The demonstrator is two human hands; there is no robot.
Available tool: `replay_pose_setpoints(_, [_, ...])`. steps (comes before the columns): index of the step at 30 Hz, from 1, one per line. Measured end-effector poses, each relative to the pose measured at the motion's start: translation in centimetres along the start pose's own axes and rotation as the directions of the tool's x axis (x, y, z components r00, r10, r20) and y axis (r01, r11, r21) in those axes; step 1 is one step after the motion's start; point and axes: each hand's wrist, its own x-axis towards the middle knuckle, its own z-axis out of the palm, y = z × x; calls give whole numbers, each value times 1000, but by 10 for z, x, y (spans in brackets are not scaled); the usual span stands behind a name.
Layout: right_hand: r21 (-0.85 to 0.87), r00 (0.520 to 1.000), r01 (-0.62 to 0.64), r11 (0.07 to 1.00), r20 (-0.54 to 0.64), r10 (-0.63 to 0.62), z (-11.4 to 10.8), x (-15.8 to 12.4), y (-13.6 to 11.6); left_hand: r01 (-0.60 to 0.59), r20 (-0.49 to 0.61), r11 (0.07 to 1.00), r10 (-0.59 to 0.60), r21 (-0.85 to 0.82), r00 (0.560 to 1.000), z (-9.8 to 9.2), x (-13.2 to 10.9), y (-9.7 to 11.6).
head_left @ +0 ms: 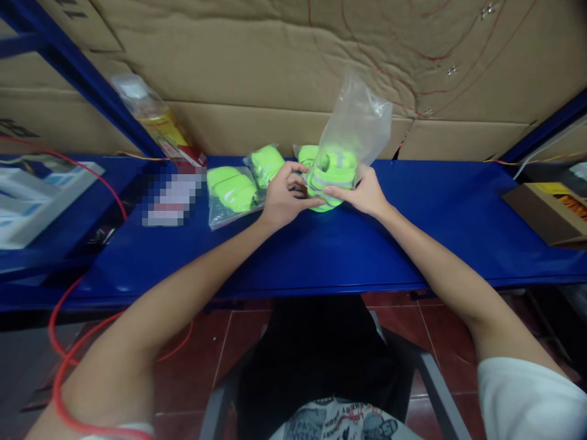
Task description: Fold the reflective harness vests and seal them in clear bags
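Observation:
A rolled neon-yellow reflective strap (331, 174) with pale grey stripes stands upright just above the blue table. Over its top sits a clear plastic bag (360, 116), its loose end sticking up. My right hand (367, 192) grips the roll from the right, thumb across the front. From the left my left hand (290, 194) closes on the roll's edge with curled fingers and thumb. Left of it lie a bagged neon-yellow roll (233, 188) and a second bagged roll (266, 165); another bagged roll (306, 154) is partly hidden behind the held one.
A clear bottle with a yellow label (158, 119) leans at the back left, near a blurred-out patch (174, 198). White trays (43, 198) are at far left, a red hose (59, 366) loops by my left arm, and an open cardboard box (545, 214) stands right. Cardboard (257, 67) backs the table (284, 263).

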Motion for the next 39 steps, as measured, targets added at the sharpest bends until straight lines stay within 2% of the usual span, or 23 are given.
replay_pose_setpoints(5, [54,998,-32,998,46,30,3,-1,0,-72,-36,995,75,61,997,0,-2,1])
replay_pose_setpoints(12, [-36,992,-65,997,101,69,1,-3,-1,-42,3,991,42,128,999,-5,1,-2])
replay_pose_setpoints(16, [16,992,-102,995,75,100,2,-2,3,-13,56,994,6,112,998,-7,3,-2])
replay_pose_setpoints(19, [59,989,-145,988,17,145,5,-2,4,25,147,997,-34,67,989,-10,3,-3])
replay_pose_setpoints(22, [52,989,-148,988,9,148,7,-3,3,48,223,993,-70,107,972,-13,3,-3])
replay_pose_setpoints(25, [-8,987,-108,994,119,109,4,-5,2,51,231,975,-101,215,968,-16,3,-1])
replay_pose_setpoints(28, [-79,959,-79,994,267,98,-4,-5,0,22,224,945,-100,326,969,-18,2,3])
replay_pose_setpoints(30, [-99,940,-47,994,333,77,-9,-4,0,31,224,947,-107,319,969,-18,1,5])
replay_pose_setpoints(32, [-103,933,-28,994,355,63,-11,-2,1,86,219,970,-137,226,966,-16,1,6])
replay_pose_setpoints(34, [-97,949,-48,994,305,76,-9,-1,3,148,180,981,-169,122,969,-14,1,7])
replay_pose_setpoints(36, [-47,979,-77,996,186,84,-3,0,4,194,120,980,-197,35,973,-11,2,11])
replay_pose_setpoints(39, [119,996,-75,990,65,68,5,0,1,235,55,969,-231,-79,971,-4,2,18])
